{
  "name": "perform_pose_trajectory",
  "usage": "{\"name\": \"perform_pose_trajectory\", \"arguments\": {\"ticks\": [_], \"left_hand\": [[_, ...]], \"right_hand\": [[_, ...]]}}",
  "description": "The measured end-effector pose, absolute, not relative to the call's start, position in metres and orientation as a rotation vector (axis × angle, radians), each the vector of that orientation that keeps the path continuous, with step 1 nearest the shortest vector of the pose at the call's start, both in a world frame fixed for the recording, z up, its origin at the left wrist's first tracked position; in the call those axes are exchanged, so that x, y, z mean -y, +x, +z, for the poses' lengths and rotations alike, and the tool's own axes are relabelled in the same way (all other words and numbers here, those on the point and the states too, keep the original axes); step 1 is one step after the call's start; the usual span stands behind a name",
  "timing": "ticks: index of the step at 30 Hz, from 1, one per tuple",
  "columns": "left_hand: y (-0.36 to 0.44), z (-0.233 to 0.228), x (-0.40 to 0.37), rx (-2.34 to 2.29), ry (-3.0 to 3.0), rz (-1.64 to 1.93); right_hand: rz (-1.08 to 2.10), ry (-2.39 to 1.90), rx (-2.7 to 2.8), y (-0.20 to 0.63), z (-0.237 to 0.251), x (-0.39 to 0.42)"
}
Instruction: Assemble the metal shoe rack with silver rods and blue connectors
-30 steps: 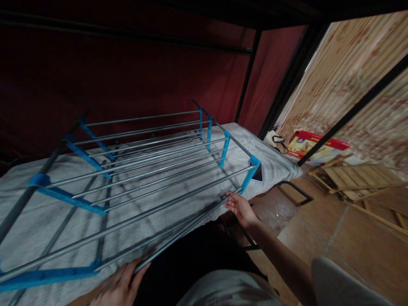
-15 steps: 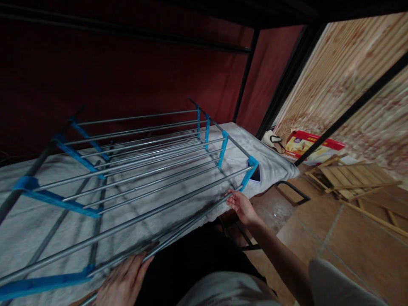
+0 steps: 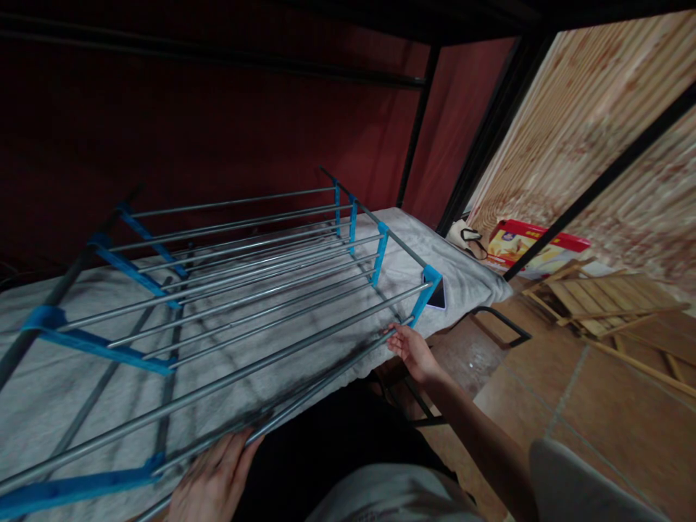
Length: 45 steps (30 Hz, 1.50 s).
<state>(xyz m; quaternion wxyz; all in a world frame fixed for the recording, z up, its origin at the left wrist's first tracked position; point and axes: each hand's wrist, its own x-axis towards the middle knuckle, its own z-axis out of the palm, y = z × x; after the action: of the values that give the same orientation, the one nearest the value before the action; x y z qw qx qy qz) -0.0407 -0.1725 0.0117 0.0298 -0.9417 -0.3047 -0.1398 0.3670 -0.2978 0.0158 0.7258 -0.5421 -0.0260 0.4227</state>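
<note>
A shoe rack [image 3: 239,298] of grey metal tubes and blue plastic brackets lies on a grey blanket [image 3: 304,319]. Along its near side runs a metal tube [image 3: 320,388], slanting from lower left up to the right. My left hand [image 3: 214,475] is closed over the lower part of this tube, fingers partly hidden behind it. Close to the blue bracket [image 3: 421,301] at the rack's near right corner, my right hand [image 3: 412,354] pinches the upper end of the same tube. Whether that end sits inside the bracket I cannot tell.
On the blanket behind the right corner bracket lies a dark phone or tablet [image 3: 436,293]. A black metal frame [image 3: 416,130] surrounds the bed. To the right are a red and yellow box [image 3: 536,245], a folded wooden chair or rack [image 3: 603,301] and a tiled floor [image 3: 609,406].
</note>
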Motion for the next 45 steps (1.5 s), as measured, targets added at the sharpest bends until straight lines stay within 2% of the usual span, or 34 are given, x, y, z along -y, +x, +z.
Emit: {"name": "perform_pose_trajectory", "arguments": {"ticks": [18, 29, 32, 38, 40, 45], "left_hand": [[-0.049, 0.006, 0.161, 0.862, -2.949, -0.441], [-0.035, 0.020, 0.163, 0.887, -2.901, -0.569], [-0.033, 0.022, 0.164, 0.882, -2.908, -0.582], [-0.014, 0.028, 0.170, 0.815, -2.884, -0.686], [-0.007, 0.031, 0.171, 0.778, -2.881, -0.687], [0.001, 0.035, 0.173, 0.781, -2.852, -0.616]], "right_hand": [[0.976, -1.153, -0.016, 0.372, 0.017, 0.297], [0.967, -1.199, 0.022, 0.374, 0.013, 0.302], [0.793, -1.330, 0.048, 0.380, 0.003, 0.311], [0.145, -1.602, 0.195, 0.411, -0.009, 0.334], [0.107, -1.639, 0.307, 0.417, -0.006, 0.335], [0.242, -1.628, 0.387, 0.414, -0.002, 0.328]]}}
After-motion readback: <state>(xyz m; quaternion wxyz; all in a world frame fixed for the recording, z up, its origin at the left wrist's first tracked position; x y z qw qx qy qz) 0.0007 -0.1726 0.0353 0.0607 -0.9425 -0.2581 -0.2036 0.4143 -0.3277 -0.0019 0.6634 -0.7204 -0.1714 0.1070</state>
